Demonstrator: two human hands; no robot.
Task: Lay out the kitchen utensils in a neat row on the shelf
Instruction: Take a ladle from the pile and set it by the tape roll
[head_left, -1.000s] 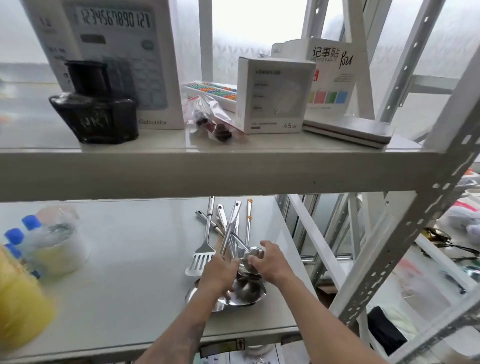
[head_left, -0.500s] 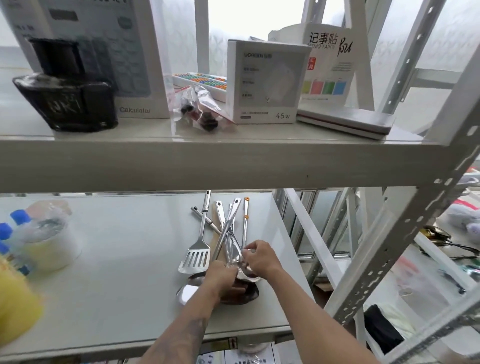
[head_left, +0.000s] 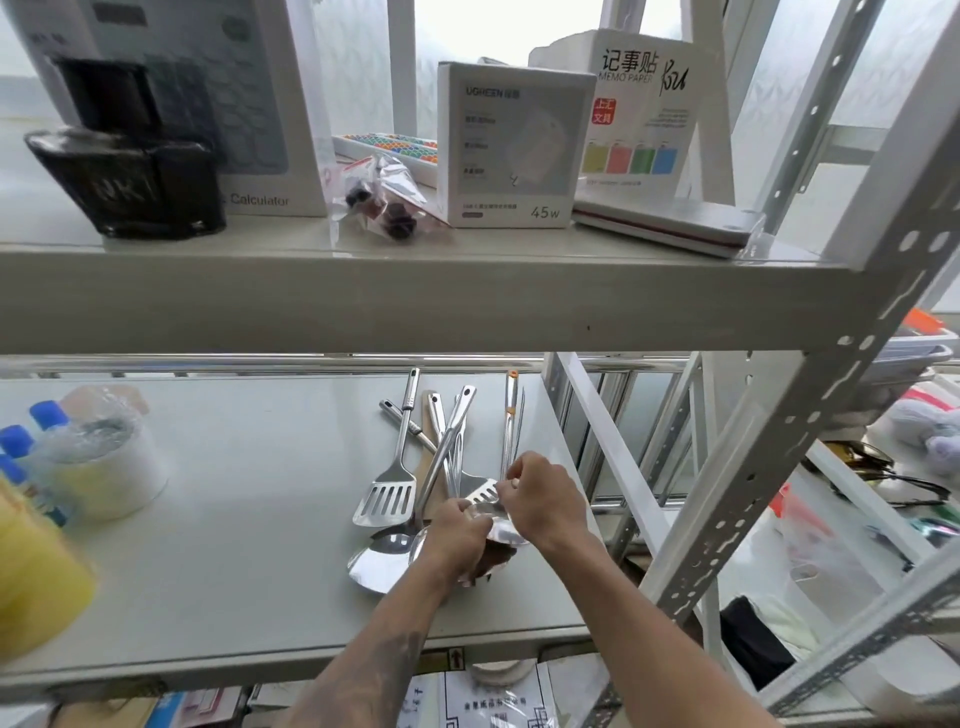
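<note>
Both hands (head_left: 498, 519) grip shiny steel utensils (head_left: 441, 467) — bunched.

We face bright daylight from the window (head_left: 498, 31), which washes out to white behind the upper shelf. The lower shelf (head_left: 234, 519) lies in soft, even shade with faint shadows. Glare glints off the steel utensils (head_left: 395, 493). The yellow object (head_left: 36, 571) at left blurs badly, perhaps from nearness. Straight posts bend near the edges.

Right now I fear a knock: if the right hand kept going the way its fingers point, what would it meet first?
Likely the smaller slotted spatula: the right hand has its fingertips at its head, in the utensil pile; depth is unclear.
</note>
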